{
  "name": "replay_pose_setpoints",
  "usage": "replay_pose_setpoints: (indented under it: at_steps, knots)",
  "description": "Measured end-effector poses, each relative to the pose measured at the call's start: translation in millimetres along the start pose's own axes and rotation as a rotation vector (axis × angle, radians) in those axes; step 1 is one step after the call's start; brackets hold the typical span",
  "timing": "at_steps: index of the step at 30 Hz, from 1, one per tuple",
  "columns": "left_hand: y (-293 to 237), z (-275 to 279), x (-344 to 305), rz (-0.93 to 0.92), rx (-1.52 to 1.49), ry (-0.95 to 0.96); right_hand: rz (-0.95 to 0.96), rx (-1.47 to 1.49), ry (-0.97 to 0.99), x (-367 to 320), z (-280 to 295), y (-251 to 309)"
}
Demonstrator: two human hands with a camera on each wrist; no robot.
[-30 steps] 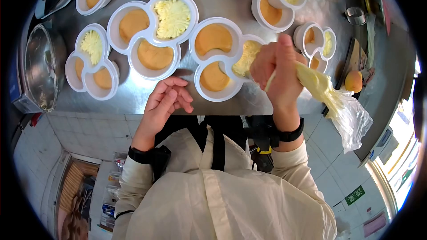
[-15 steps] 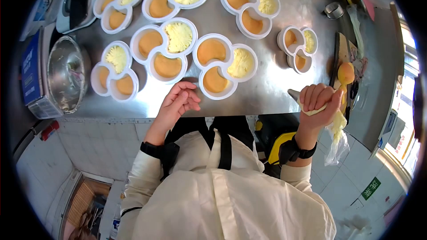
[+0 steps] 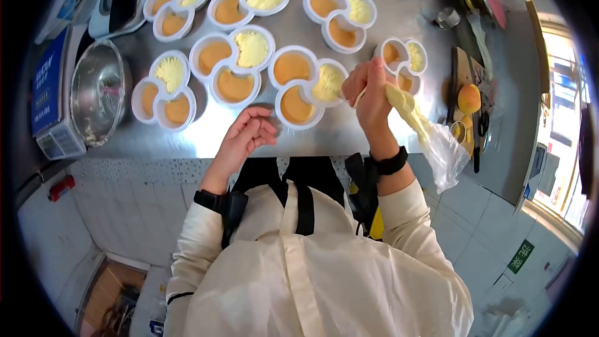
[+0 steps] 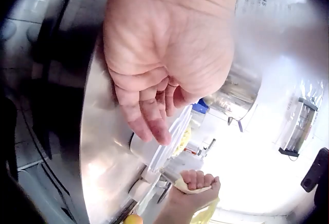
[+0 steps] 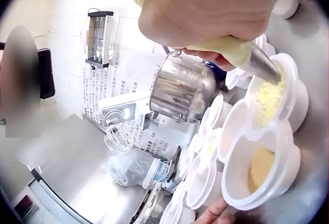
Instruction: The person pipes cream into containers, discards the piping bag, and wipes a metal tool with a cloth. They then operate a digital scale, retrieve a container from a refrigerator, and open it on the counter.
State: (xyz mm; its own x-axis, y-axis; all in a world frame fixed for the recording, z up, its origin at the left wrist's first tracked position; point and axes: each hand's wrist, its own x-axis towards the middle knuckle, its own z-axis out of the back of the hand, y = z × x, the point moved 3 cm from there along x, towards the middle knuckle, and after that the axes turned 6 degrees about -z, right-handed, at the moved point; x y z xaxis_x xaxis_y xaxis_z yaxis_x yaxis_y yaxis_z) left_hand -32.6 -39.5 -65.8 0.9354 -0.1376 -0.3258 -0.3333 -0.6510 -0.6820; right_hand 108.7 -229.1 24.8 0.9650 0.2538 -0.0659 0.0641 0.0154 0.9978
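My right hand (image 3: 372, 97) grips a piping bag (image 3: 409, 111) of pale yellow cream, its loose clear end trailing down to the right. In the right wrist view the metal piping tip (image 5: 264, 66) points into one lobe of a white three-lobed container (image 5: 288, 131), right at the piped cream (image 5: 268, 101). This container's other two lobes hold smooth orange-tan filling (image 3: 296, 105). My left hand (image 3: 246, 139) is at the front edge of the table beside the same container, fingers loosely curled and holding nothing.
Several similar filled containers (image 3: 234, 70) stand on the steel table (image 3: 368, 131). At the left are a metal bowl (image 3: 100, 97) and a blue box (image 3: 51, 90). A round orange fruit (image 3: 469, 98) lies at the right, by a board.
My right hand went from the container out to the right, over the table's front edge, and has come back with the piping tip at the cream. My left hand stays nearly in place.
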Motion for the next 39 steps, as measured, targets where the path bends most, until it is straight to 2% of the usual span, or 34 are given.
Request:
replay_pose_setpoints:
  at_steps: [3, 7, 12, 18, 21, 31, 34, 36, 39]
  knots:
    - [1.6, 2.1, -0.9, -0.016, -0.017, 0.001, -0.109, -0.027, -0.075, 1.4, 0.6, -6.0]
    - [1.3, 1.7, 0.4, -0.031, -0.044, 0.015, -0.102, -0.047, -0.048, 5.5, 1.0, -8.4]
    - [2.0, 2.6, 0.8, -0.035, -0.038, 0.018, -0.196, -0.14, -0.047, 13.2, 0.9, -14.8]
    - [0.2, 1.0, -0.8, -0.027, -0.046, 0.013, -0.348, -0.115, 0.001, 18.5, -6.2, -13.7]
    - [0.8, 1.0, -1.1, -0.043, -0.053, 0.018, -0.354, -0.207, 0.011, 20.1, -8.8, -10.8]
    - [0.9, 2.1, -2.3, -0.058, -0.046, 0.015, -0.32, -0.249, 0.03, 28.8, -16.0, -6.6]
    - [1.6, 2.3, -2.4, -0.065, -0.051, 0.022, -0.225, -0.103, 0.063, 32.5, -12.7, -3.4]
    - [1.5, 2.1, -2.6, -0.066, -0.048, 0.019, -0.106, 0.195, 0.139, 30.8, -8.5, 10.5]
    - [1.1, 2.1, -2.1, -0.075, -0.04, 0.034, -0.017, 0.315, 0.147, 21.6, 6.9, 28.5]
